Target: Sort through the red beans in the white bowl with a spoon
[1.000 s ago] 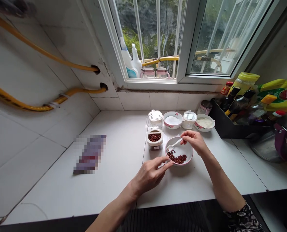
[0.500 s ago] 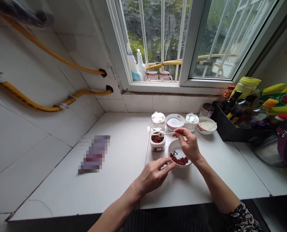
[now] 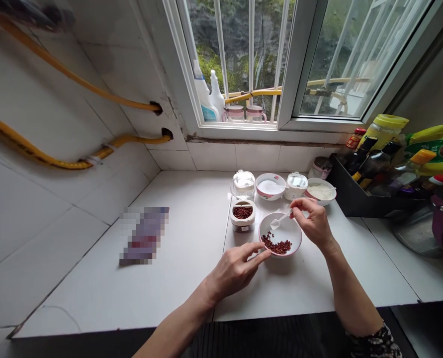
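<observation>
A small white plastic spoon (image 3: 275, 223) is pinched by its handle in the fingers of my right hand (image 3: 310, 219). Its bowl end hangs over a white bowl with a pink rim (image 3: 296, 238). Dark red peppercorns (image 3: 279, 246) lie in the near part of that bowl. My left hand (image 3: 238, 266) holds the bowl's near left rim with its fingertips; its thumb is hard to make out. Just left of the bowl stands a clear-sided seasoning jar (image 3: 243, 226) with a white rim, its lid up, full of the same peppercorns.
Behind stand a seasoning jar with white contents (image 3: 243, 184), a bowl of white granules (image 3: 270, 187), another lidded jar (image 3: 296, 185) and a bowl of pale flakes (image 3: 320, 191). A black bin of bottles (image 3: 355, 194) sits right. A blurred purple packet (image 3: 144, 236) lies left.
My right hand has moved right and slightly down, bringing the spoon from over the peppercorn jar to over the bowl. My left hand has stayed at the rim.
</observation>
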{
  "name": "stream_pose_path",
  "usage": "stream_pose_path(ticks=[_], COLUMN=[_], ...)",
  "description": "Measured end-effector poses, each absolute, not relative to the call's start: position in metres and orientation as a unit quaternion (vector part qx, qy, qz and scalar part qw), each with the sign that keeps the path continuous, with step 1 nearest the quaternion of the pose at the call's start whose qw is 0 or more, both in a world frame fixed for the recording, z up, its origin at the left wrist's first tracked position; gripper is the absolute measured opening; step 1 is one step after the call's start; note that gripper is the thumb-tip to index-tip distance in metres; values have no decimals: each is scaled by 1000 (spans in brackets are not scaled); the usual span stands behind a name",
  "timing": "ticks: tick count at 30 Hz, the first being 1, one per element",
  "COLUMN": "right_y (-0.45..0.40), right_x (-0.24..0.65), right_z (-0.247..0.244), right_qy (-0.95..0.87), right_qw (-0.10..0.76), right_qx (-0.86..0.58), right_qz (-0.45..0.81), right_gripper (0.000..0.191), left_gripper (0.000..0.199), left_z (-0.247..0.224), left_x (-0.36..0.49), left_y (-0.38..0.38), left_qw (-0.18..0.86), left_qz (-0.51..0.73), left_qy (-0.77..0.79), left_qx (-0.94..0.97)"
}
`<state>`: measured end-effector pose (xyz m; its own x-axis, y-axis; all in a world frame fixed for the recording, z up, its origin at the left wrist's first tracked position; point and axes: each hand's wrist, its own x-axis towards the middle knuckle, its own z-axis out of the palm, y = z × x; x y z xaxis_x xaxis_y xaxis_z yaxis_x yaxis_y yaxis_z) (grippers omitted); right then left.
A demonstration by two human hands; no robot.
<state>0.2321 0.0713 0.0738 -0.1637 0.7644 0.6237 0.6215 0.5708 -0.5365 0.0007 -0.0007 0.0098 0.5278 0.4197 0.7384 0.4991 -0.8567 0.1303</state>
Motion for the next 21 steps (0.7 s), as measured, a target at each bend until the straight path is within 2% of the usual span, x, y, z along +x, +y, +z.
stream_pose_path(ticks=[4, 8, 14, 21], right_y=[77, 76, 73, 78], right_x=[238, 227, 218, 225], right_z=[61, 53, 54, 59], right_qy=[-785, -797, -758, -630], right_qw=[371, 341, 354, 429], right_qx=[-491, -489, -508, -517], right_qz=[69, 96, 204, 390], right_gripper=[15, 16, 16, 10], left_gripper=[31, 33, 34, 34], left_z=[9, 8, 7, 7], left_x=[0, -1, -2, -2], left_y=[-1, -1, -1, -1], left_qw=[44, 41, 33, 33], left_qz=[-406, -405, -404, -401], left_qy=[-262, -262, -260, -257], left_qx=[-874, -875, -876, -879])
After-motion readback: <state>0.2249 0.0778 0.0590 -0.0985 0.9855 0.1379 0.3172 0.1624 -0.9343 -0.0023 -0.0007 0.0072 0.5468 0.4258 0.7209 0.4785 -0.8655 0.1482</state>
